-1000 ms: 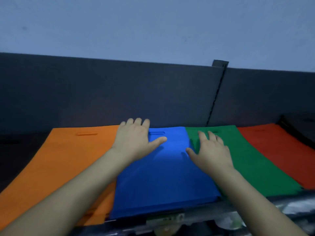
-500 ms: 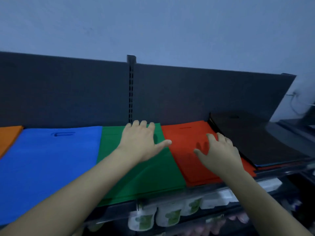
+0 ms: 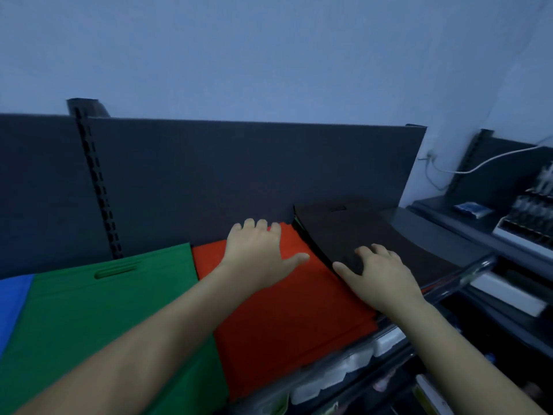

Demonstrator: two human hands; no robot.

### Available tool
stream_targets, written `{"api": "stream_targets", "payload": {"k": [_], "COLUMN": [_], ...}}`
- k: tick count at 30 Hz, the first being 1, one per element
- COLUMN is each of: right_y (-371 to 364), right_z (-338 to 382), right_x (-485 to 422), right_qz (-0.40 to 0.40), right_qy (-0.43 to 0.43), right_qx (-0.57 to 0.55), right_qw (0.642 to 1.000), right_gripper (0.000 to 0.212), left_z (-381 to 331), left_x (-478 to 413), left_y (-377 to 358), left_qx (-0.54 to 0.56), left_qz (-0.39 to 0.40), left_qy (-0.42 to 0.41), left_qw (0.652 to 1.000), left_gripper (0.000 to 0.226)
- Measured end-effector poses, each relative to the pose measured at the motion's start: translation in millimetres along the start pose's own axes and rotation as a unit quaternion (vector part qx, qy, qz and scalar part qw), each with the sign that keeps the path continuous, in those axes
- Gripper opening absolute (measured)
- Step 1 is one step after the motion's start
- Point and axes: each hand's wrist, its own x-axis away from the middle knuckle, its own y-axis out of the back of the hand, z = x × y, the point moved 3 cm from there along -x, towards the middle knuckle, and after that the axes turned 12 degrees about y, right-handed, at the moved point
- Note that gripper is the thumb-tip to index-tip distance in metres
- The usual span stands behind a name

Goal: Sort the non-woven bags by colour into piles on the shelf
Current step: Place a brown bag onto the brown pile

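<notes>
Flat piles of non-woven bags lie side by side on the shelf: a sliver of blue pile (image 3: pixel 12 307) at the far left, a green pile (image 3: pixel 104 319), a red pile (image 3: pixel 287 319), and a black pile (image 3: pixel 383 232) at the right. My left hand (image 3: pixel 257 259) lies flat with spread fingers on the far part of the red pile. My right hand (image 3: pixel 377 280) rests with its fingers on the near left part of the black pile, thumb stretched towards the red pile. Neither hand holds a bag.
A dark back panel (image 3: pixel 239 175) with a slotted upright (image 3: pixel 95 187) stands behind the piles. White packages (image 3: pixel 329 375) sit on the shelf below the front edge. Another shelf unit (image 3: pixel 514 223) with goods and a white cable (image 3: pixel 484 163) is at the right.
The view and both hands have shifted right along the shelf: my left hand went from the blue to the green to the red pile, my right hand from green to red to black.
</notes>
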Motion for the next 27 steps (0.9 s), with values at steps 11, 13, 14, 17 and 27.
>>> {"api": "stream_targets", "payload": {"k": [11, 13, 14, 17, 27], "right_y": [-16, -23, -27, -43, -61], "right_z": [-149, -174, -185, -207, -189], "right_x": [-74, -91, -100, -123, -130], "right_qz": [0.018, 0.035, 0.045, 0.093, 0.107], "right_qy": [0.037, 0.03, 0.027, 0.033, 0.129], "right_qx": [0.001, -0.02, -0.029, -0.033, -0.061], "right_qw": [0.999, 0.999, 0.998, 0.995, 0.984], "right_gripper": [0.072, 0.074, 0.077, 0.089, 0.1], "left_z": [-120, -134, -140, -150, -135], "left_x": [-56, -63, -68, -75, -85], "left_y": [-42, -52, -57, -74, -82], "left_qx": [-0.028, -0.037, -0.034, 0.027, 0.366], "left_qz": [0.017, 0.023, 0.036, 0.099, -0.022], "left_qy": [0.075, 0.093, 0.108, 0.165, 0.225], "left_qw": [0.997, 0.995, 0.993, 0.981, 0.903], "left_gripper": [0.093, 0.095, 0.096, 0.102, 0.094]}}
